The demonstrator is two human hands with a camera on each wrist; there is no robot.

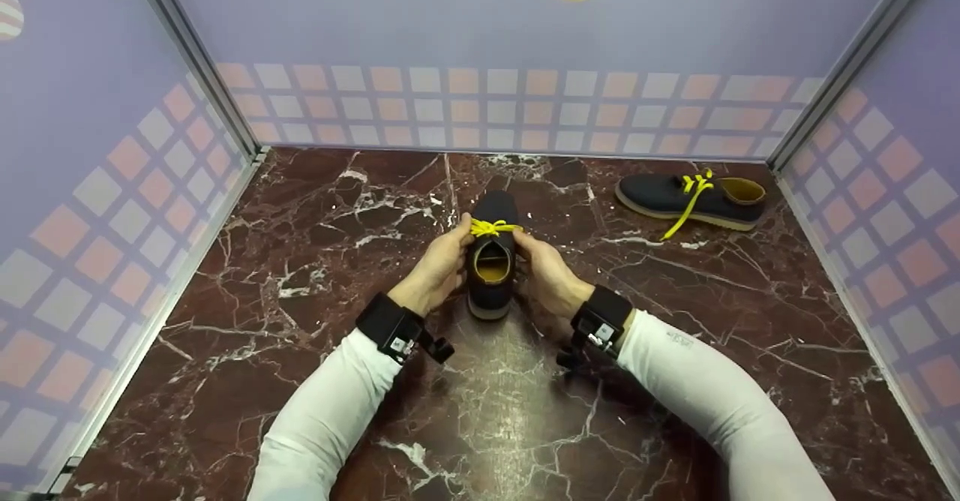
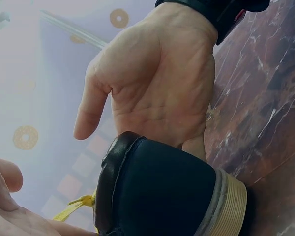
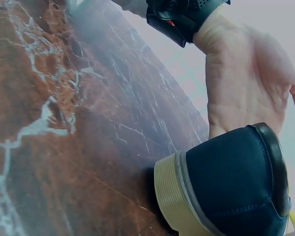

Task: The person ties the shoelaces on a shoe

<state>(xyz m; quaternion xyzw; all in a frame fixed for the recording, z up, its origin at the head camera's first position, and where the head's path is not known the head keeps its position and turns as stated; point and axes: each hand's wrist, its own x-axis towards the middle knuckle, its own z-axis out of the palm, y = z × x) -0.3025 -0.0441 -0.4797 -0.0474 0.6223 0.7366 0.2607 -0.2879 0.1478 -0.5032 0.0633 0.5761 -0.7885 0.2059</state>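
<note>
A dark navy shoe [image 1: 491, 302] with a yellow lining stands sole down on the marble-patterned surface, its toe pointing away. Its yellow shoelace [image 1: 491, 227] is tied in a bow. My left hand [image 1: 441, 265] lies along the shoe's left side, its thumb stretched out near the bow. On the other side, my right hand [image 1: 551, 272] flanks the shoe, thumb near the lace's right end. In the left wrist view the heel [image 2: 162, 189] hides the left fingers; the thumb stands apart from the shoe. The heel [image 3: 228, 184] likewise covers the right fingers in the right wrist view.
A matching navy shoe [image 1: 652, 195] stands at the back right, toe to the left, with a yellow lace [image 1: 686, 216] trailing over its side. Patterned purple wall panels [image 1: 480, 36] with metal corner posts enclose the surface [image 1: 315, 261] at the back and sides.
</note>
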